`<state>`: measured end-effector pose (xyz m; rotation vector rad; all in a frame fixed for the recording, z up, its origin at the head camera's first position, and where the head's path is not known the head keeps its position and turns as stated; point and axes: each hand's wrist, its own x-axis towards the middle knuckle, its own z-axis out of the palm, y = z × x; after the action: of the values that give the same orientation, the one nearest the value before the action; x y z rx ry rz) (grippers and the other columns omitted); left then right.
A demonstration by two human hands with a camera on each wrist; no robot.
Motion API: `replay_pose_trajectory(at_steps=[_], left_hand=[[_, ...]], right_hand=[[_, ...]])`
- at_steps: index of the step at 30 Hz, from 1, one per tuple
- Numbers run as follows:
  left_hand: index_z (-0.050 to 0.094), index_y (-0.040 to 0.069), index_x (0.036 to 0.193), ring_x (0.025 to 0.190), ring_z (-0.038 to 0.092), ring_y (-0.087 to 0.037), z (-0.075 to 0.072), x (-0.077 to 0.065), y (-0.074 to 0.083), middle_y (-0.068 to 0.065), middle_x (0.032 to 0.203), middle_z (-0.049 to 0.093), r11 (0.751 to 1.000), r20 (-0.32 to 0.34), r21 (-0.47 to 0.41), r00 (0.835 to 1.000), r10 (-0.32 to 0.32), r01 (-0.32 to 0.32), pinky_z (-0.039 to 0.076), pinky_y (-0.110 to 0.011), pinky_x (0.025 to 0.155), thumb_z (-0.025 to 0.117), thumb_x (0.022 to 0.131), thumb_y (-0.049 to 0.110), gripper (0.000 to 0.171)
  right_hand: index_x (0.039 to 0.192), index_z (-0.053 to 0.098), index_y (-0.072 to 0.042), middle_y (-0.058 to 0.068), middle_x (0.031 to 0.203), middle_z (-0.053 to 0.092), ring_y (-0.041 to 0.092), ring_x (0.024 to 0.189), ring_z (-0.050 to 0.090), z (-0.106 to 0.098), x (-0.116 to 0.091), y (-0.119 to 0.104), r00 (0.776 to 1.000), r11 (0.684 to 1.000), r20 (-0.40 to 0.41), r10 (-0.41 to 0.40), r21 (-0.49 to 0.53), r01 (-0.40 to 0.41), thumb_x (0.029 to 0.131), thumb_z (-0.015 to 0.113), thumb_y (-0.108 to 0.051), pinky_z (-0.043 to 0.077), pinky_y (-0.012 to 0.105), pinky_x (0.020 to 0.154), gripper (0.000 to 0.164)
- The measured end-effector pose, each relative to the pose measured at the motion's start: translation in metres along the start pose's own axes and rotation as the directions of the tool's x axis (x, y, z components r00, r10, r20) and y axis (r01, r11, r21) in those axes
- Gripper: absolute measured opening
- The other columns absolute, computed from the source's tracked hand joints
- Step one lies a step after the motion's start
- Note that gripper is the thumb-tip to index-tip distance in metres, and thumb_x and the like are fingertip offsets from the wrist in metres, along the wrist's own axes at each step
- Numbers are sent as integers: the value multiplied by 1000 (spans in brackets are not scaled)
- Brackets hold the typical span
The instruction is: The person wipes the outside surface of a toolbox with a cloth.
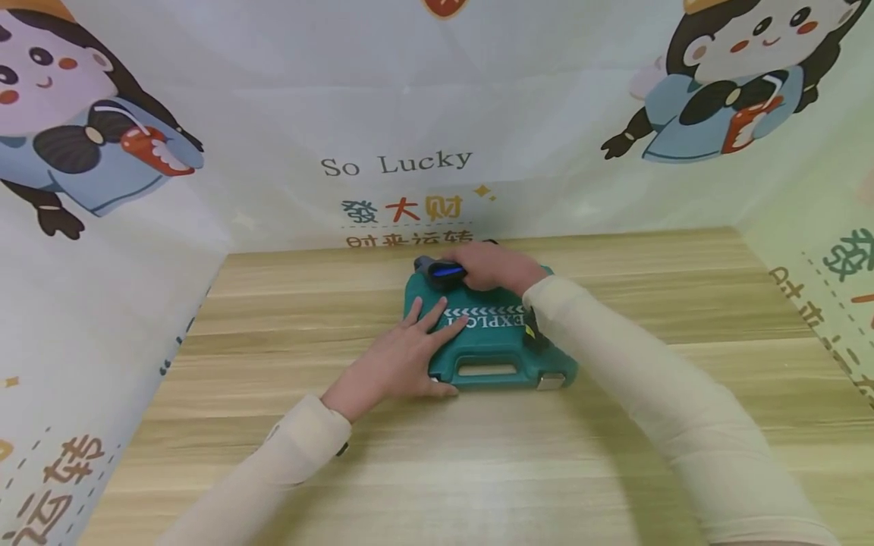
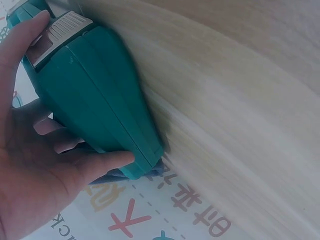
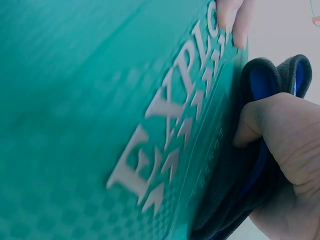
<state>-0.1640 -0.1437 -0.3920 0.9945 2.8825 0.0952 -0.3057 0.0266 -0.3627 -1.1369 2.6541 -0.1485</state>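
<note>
A teal plastic tool case (image 1: 488,343) with raised white "EXPLO…" lettering lies flat near the back of the table, its handle side toward me. My left hand (image 1: 406,355) rests spread over its left part, fingers fairly straight. In the left wrist view the thumb touches a metal latch (image 2: 62,36) and a finger lies along the case's side. My right hand (image 1: 497,265) grips a folded dark grey cloth (image 1: 444,274) with a blue inner side, at the case's far edge. The right wrist view shows the thumb pressed onto the cloth (image 3: 235,195); the other right fingers are mostly hidden.
The case sits on a wood-grain table (image 1: 273,326). Close behind it rises a printed white backdrop (image 1: 287,98) with cartoon figures and lettering. A second metal latch (image 1: 550,381) shows at the case's near right corner.
</note>
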Motion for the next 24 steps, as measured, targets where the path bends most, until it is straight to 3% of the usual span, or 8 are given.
replay_pose_trajectory(at_steps=[24], left_hand=[[18, 28, 148, 130, 8, -49, -1, 1, -1, -15, 152, 10, 1000, 12, -9, 1000, -22, 22, 40, -53, 88, 60, 70, 72, 99]], right_hand=[[127, 55, -15, 5, 112, 58, 19, 95, 51, 1, -27, 42, 999, 997, -1, 46, 67, -46, 85, 58, -3, 40, 39, 90, 44]])
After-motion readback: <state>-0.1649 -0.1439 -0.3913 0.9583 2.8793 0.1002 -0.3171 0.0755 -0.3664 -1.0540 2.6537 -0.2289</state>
